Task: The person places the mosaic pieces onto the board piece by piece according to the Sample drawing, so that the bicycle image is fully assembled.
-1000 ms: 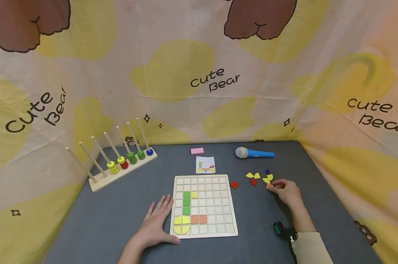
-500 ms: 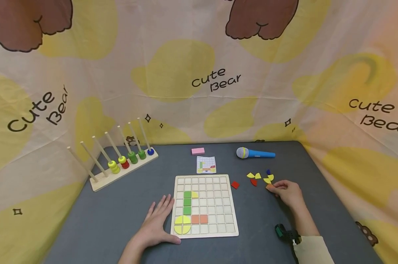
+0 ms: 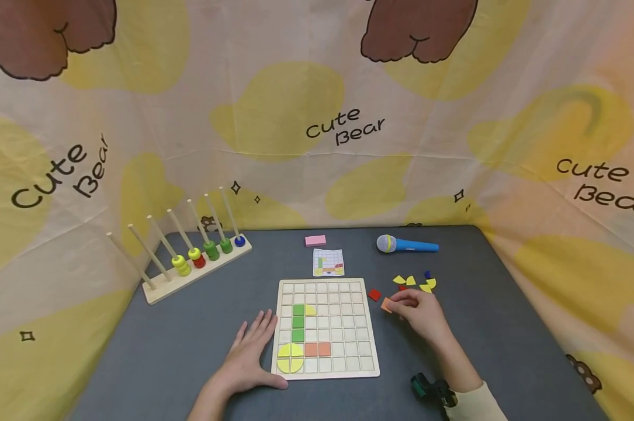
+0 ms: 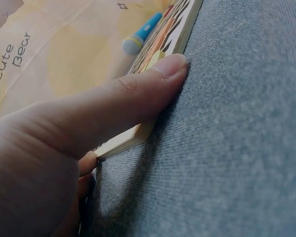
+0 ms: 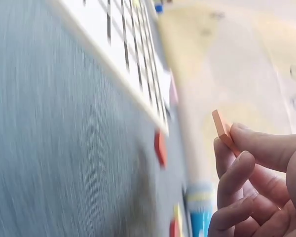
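Note:
My right hand (image 3: pixel 422 316) pinches an orange square tile (image 3: pixel 387 304) between thumb and fingers, just right of the wooden grid board (image 3: pixel 348 365). The right wrist view shows the orange tile (image 5: pixel 221 126) lifted off the table and tilted. My left hand (image 3: pixel 250 354) lies spread along the board's left edge; its thumb (image 4: pixel 153 81) touches the near left corner. Green squares (image 3: pixel 298 322), a yellow disc of quarter pieces (image 3: pixel 290 358), a single yellow quarter (image 3: pixel 309 310) and two orange squares (image 3: pixel 317 349) sit in the board's cells.
Beside the board's right edge lies a red square (image 3: pixel 374 295). Yellow quarter pieces (image 3: pixel 411 280), a blue piece (image 3: pixel 427 274) and a partly hidden red one lie beyond my right hand. Behind stand a pattern card (image 3: pixel 328 263), pink block (image 3: pixel 315 241), blue microphone (image 3: pixel 407 244) and peg rack (image 3: pixel 196 272).
My right hand has moved left toward the board, carrying the orange square tile away from the loose pieces. The left hand has stayed at the board's edge.

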`<control>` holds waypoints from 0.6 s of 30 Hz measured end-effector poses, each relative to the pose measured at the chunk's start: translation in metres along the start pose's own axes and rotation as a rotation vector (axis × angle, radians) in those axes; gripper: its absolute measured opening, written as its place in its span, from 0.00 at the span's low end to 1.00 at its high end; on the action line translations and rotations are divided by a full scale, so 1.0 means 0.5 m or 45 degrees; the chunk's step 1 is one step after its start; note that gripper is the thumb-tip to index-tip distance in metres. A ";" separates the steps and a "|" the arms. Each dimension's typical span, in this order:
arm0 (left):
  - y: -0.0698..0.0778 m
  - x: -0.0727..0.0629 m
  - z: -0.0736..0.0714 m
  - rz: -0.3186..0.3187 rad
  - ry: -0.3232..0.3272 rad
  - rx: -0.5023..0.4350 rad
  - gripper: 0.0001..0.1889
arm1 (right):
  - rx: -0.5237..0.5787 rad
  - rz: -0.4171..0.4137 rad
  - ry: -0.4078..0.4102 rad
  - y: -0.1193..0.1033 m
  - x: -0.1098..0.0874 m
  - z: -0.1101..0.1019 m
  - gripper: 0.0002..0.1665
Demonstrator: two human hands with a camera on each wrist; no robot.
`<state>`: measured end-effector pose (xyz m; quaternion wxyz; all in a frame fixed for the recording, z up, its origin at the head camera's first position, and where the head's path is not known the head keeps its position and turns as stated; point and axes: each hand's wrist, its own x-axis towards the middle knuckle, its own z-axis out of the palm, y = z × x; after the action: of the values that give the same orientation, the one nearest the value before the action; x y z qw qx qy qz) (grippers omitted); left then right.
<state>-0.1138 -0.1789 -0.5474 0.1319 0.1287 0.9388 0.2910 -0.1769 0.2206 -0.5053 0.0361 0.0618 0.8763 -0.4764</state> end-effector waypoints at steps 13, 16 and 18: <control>-0.007 0.004 0.002 -0.024 -0.006 0.007 0.76 | 0.122 -0.160 -0.227 -0.063 -0.043 0.102 0.10; -0.008 0.005 0.003 -0.022 -0.007 0.002 0.76 | 0.116 -0.192 -0.293 -0.065 -0.049 0.123 0.09; -0.008 0.005 0.003 -0.023 -0.008 -0.001 0.76 | 0.116 -0.202 -0.333 -0.064 -0.053 0.137 0.09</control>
<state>-0.1164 -0.1807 -0.5515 0.1375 0.1212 0.9393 0.2900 -0.1550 0.1441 -0.5127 0.1094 -0.0685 0.8438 -0.5209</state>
